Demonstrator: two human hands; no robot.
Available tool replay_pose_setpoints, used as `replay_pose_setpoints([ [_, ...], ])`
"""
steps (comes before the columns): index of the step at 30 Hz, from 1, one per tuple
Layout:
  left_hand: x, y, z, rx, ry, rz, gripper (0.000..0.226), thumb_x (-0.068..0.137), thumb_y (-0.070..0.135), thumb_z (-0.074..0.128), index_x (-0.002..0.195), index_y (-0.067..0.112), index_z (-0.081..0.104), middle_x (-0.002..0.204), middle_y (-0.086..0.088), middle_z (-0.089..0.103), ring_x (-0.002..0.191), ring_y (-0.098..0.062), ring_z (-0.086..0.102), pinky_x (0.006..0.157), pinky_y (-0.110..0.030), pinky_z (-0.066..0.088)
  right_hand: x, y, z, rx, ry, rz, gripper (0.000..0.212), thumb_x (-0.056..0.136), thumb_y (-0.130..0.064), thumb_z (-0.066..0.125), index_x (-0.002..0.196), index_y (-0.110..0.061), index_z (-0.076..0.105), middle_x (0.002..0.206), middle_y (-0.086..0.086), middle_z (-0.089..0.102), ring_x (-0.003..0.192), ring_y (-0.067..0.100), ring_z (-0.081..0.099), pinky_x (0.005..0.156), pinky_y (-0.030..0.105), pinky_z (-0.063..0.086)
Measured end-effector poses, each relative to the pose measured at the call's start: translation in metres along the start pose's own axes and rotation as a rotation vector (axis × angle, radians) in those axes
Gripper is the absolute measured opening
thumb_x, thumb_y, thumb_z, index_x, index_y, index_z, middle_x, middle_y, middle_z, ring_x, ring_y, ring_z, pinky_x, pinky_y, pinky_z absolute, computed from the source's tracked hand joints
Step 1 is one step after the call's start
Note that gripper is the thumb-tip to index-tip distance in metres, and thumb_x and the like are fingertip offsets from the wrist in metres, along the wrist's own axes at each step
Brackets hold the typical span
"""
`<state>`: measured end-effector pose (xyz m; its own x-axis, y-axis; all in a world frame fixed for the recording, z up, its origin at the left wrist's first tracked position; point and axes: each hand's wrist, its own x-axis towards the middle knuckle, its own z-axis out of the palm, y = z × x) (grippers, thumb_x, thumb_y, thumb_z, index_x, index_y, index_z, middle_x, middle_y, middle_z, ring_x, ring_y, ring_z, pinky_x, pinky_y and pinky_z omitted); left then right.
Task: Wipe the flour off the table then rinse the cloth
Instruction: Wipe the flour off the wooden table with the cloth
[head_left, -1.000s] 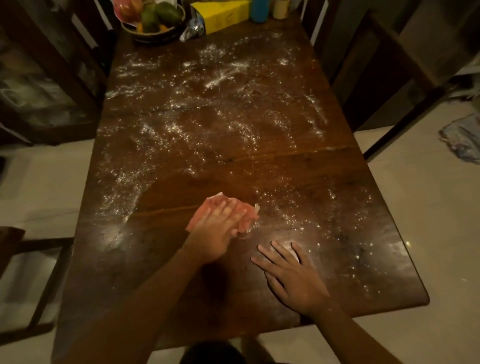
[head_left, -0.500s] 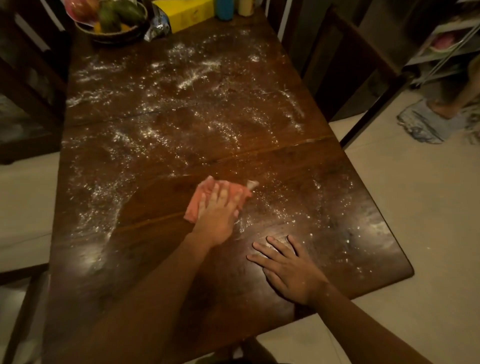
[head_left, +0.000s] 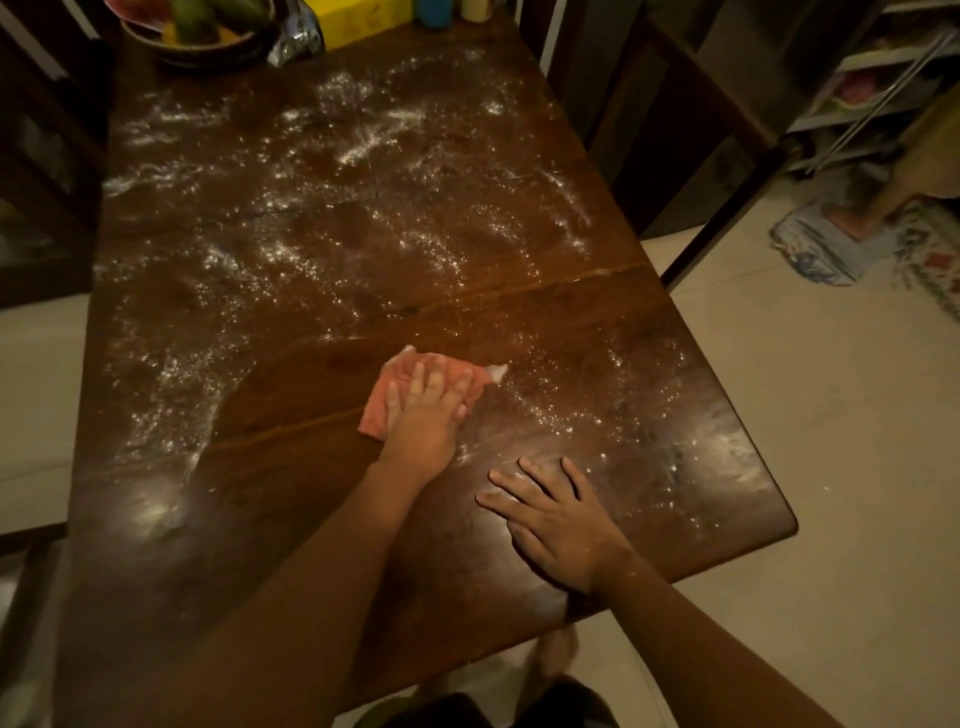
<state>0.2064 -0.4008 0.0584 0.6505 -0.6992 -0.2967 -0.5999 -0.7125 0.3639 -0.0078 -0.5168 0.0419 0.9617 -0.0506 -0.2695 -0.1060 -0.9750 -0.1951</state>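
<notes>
- Watching from the head view: the left hand (head_left: 423, 421) was bunched edge-on over the crumpled pink cloth (head_left: 376, 410) a second ago. It has since flattened, and its fingers now lie straight and apart, pressing the cloth down on the dark brown wooden counter (head_left: 311, 493).
- The cloth has slid a little away from the person, toward the seam across the counter's middle. It now sits at the edge of the scattered white flour (head_left: 363, 150), with a small heap gathered at its right corner.
- The right hand (head_left: 561, 525) has not shifted: palm down, fingers spread, bracing on the counter near its front edge and holding nothing.
- My reading is that a wiping stroke is under way. A darker, cleaner patch lies left of and behind the cloth, but most of the counter beyond it is dusted, so the wiping looks barely begun and rinsing is a long way off.
- Counted: one cloth, two hands, one counter.
- At the far end: one woven bowl of fruit (head_left: 208, 31), one yellow box (head_left: 363, 13) and one blue cup (head_left: 434, 10).
</notes>
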Motion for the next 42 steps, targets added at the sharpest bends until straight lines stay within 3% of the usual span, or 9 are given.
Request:
replay_pose_setpoints([
  [9, -0.051, -0.006, 0.024, 0.059, -0.11, 0.274, 0.053, 0.105, 0.028, 0.032, 0.148, 0.05, 0.011, 0.159, 0.017, -0.008, 0.148, -0.009, -0.015, 0.122, -0.042, -0.01, -0.013, 0.005, 0.003, 0.092, 0.008, -0.072, 0.049, 0.103, -0.041, 0.029, 0.152, -0.047, 0.027, 0.163, -0.019, 0.022, 0.153, 0.014, 0.015, 0.12, 0.052, 0.007],
  [17, -0.071, 0.052, 0.044, -0.076, 0.187, -0.306, 0.051, 0.104, 0.018, 0.032, 0.153, 0.031, 0.023, 0.164, -0.001, 0.007, 0.151, -0.026, -0.001, 0.122, -0.047, -0.004, -0.044, 0.075, -0.029, 0.189, 0.047, -0.108, 0.059, 0.093, -0.032, 0.035, 0.15, -0.046, 0.033, 0.164, -0.019, 0.018, 0.152, 0.008, 0.008, 0.124, 0.048, 0.004],
  [20, -0.055, 0.122, 0.067, -0.051, 0.069, -0.1, 0.058, 0.103, 0.012, 0.033, 0.154, 0.033, 0.015, 0.162, -0.003, -0.008, 0.15, -0.027, -0.01, 0.121, -0.049, -0.009, -0.05, 0.124, -0.054, 0.254, 0.222, 0.17, 0.058, 0.094, -0.025, 0.049, 0.147, -0.044, 0.038, 0.16, -0.019, 0.024, 0.153, 0.013, 0.009, 0.123, 0.052, -0.002],
  [24, -0.049, 0.198, 0.107, 0.013, 0.018, 0.052, 0.062, 0.104, 0.019, 0.034, 0.155, 0.034, 0.003, 0.162, -0.001, -0.017, 0.148, -0.027, -0.02, 0.115, -0.045, -0.02, -0.066, 0.196, -0.062, 0.453, 0.354, 0.578, 0.053, 0.095, -0.022, 0.057, 0.146, -0.029, 0.045, 0.153, 0.011, 0.037, 0.143, 0.031, 0.033, 0.119, 0.05, 0.027],
  [27, -0.066, 0.204, 0.125, 0.076, 0.025, 0.125, 0.063, 0.103, 0.023, 0.032, 0.155, 0.034, -0.002, 0.159, 0.002, -0.021, 0.148, -0.027, -0.02, 0.114, -0.042, -0.023, -0.077, 0.219, -0.051, 0.687, 0.184, 0.755, 0.059, 0.101, -0.032, 0.049, 0.155, -0.029, 0.025, 0.157, 0.021, 0.017, 0.139, 0.041, 0.035, 0.116, 0.051, 0.032],
  [31, -0.097, 0.15, 0.125, 0.2, -0.013, 0.388, 0.073, 0.09, 0.026, 0.049, 0.151, 0.043, 0.013, 0.162, 0.004, 0.018, 0.15, -0.024, 0.019, 0.119, -0.044, 0.0, -0.088, 0.215, -0.03, 0.508, -0.008, 0.71, 0.064, 0.104, -0.05, 0.029, 0.158, -0.034, -0.002, 0.162, 0.013, 0.016, 0.144, 0.036, 0.03, 0.12, 0.057, 0.016],
  [34, -0.116, 0.102, 0.11, 0.061, 0.052, 0.228, 0.057, 0.093, 0.018, 0.044, 0.141, 0.048, 0.038, 0.152, 0.014, 0.039, 0.141, -0.016, 0.035, 0.118, -0.046, 0.021, -0.086, 0.214, -0.03, 0.525, 0.003, 0.755, 0.06, 0.103, -0.054, 0.02, 0.157, -0.041, -0.003, 0.162, 0.007, 0.022, 0.149, 0.026, 0.022, 0.12, 0.06, -0.001],
  [38, -0.15, 0.12, 0.123, -0.047, 0.187, -0.34, 0.065, 0.1, 0.013, 0.04, 0.153, 0.036, 0.011, 0.162, 0.003, 0.0, 0.15, -0.024, -0.005, 0.121, -0.05, -0.004, -0.085, 0.211, -0.028, 0.454, 0.081, 0.749, 0.058, 0.104, -0.05, 0.022, 0.158, -0.04, 0.001, 0.156, 0.006, 0.032, 0.146, 0.026, 0.027, 0.119, 0.064, 0.003],
  [42, -0.146, 0.19, 0.141, -0.015, 0.151, -0.252, 0.057, 0.099, 0.031, 0.013, 0.155, 0.032, 0.005, 0.16, 0.002, -0.007, 0.149, -0.027, -0.01, 0.117, -0.044, -0.014, -0.085, 0.208, -0.023, 0.317, 0.126, 0.712, 0.061, 0.105, -0.047, 0.024, 0.159, -0.031, 0.002, 0.153, 0.011, 0.035, 0.144, 0.03, 0.029, 0.116, 0.066, 0.014],
])
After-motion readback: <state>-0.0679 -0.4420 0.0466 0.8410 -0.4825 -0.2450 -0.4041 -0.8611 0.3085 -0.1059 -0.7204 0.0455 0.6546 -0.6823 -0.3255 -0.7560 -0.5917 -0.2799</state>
